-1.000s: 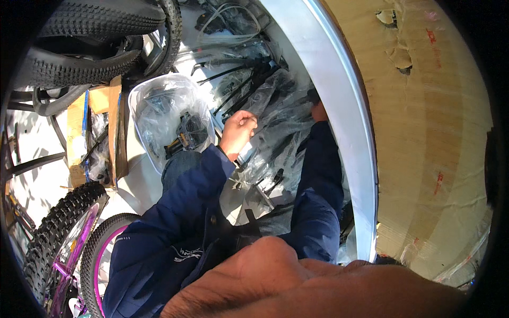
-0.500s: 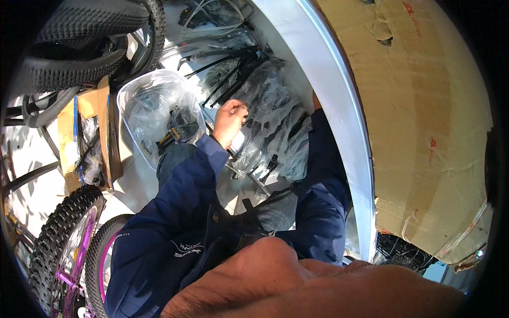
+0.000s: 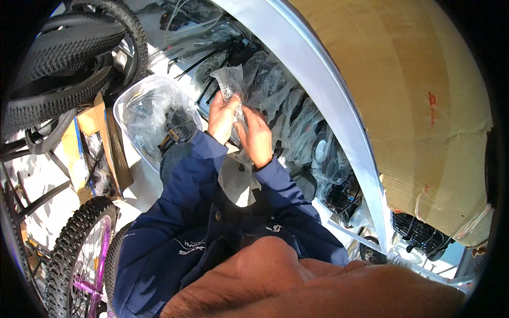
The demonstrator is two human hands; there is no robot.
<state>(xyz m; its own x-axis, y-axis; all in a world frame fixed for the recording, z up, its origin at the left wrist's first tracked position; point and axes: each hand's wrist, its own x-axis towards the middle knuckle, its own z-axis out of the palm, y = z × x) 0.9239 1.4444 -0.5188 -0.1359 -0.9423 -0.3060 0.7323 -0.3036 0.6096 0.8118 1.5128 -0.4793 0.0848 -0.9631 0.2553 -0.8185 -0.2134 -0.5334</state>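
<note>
A small clear plastic bag (image 3: pixel 228 80) stands up between my two hands, with shiny bits showing inside; their kind is too small to make out. My left hand (image 3: pixel 220 120) is closed on the bag, thumb pressed against its front. From the other side, the curled fingers of my right hand (image 3: pixel 257 139) pinch its lower part. Just left of my hands is a translucent plastic tub (image 3: pixel 117 108) with crumpled clear wrapping and a black part with yellow marks (image 3: pixel 168 139). Beyond them lie several plastic-wrapped black parts (image 3: pixel 275 87).
Black bicycle tyres (image 3: pixel 79 45) are heaped at the far left. Below them are an opened cardboard box (image 3: pixel 114 143) and a knobbly wheel with a purple hub (image 3: pixel 79 259). A pale curved edge (image 3: pixel 331 79) runs along the right, beside a large cardboard box (image 3: pixel 408 106).
My right hand has come up from the shelf area at right to meet my left. The small bag now shows between them. The view has shifted slightly.
</note>
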